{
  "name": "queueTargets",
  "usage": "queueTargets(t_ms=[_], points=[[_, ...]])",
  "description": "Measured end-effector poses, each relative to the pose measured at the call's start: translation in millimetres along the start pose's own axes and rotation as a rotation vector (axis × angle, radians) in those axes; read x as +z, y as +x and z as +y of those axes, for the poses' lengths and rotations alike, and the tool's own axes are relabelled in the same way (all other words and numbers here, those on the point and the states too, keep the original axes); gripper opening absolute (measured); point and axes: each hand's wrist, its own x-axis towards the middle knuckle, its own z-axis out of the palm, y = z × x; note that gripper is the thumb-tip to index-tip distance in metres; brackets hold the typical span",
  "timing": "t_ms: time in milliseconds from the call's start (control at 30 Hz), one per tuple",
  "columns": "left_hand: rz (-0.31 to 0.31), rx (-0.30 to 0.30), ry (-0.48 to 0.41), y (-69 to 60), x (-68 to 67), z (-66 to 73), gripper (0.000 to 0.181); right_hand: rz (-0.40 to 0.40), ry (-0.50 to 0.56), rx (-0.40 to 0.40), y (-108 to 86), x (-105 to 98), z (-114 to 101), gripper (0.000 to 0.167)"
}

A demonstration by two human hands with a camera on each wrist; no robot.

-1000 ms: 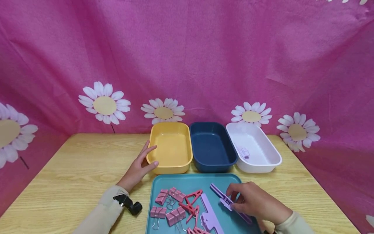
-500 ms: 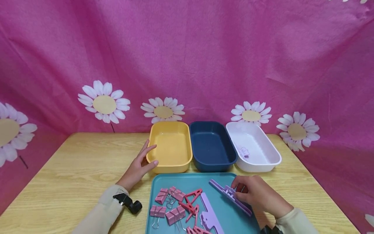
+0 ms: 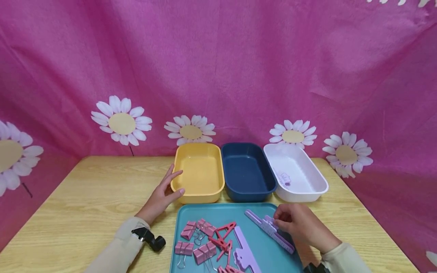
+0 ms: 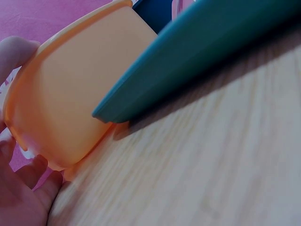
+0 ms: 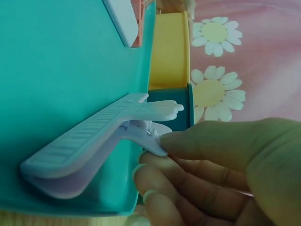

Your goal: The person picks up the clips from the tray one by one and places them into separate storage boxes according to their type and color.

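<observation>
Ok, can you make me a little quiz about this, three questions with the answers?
1. How many pink binder clips can you see on the teal tray in the head view?
2. True or false: the right hand pinches the handle of a purple clip.
3. Fill in the colour: the left hand touches the ____ bin.

Key:
1. Four.
2. True.
3. Yellow: it touches the yellow bin.

The surface (image 3: 102, 197) has a pale wood grain. On it stand, in one row, a yellow container (image 3: 198, 170), a navy container (image 3: 248, 170) and a white container (image 3: 304, 170); nearer lies a teal tray (image 3: 278, 261).
</observation>
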Motion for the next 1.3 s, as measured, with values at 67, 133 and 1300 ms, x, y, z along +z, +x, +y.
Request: queueTargets(t_ms=[67,133,1300], points=[[0.001,-0.001,-0.004,-0.7,-0.2,-0.4,0.063,0.000,0.012,-0.003,0.1,1,0,0.005],[0.003,0.006,-0.008,-1.1,-0.4,-0.5,0.063,0.002,0.015,-0.016,0.3,1,1,0.005],[-0.022,0.027,-0.013,-16.5,0.0,35.2,0.061,0.236,0.004,0.028,-6.5,-54,-5,0.013]])
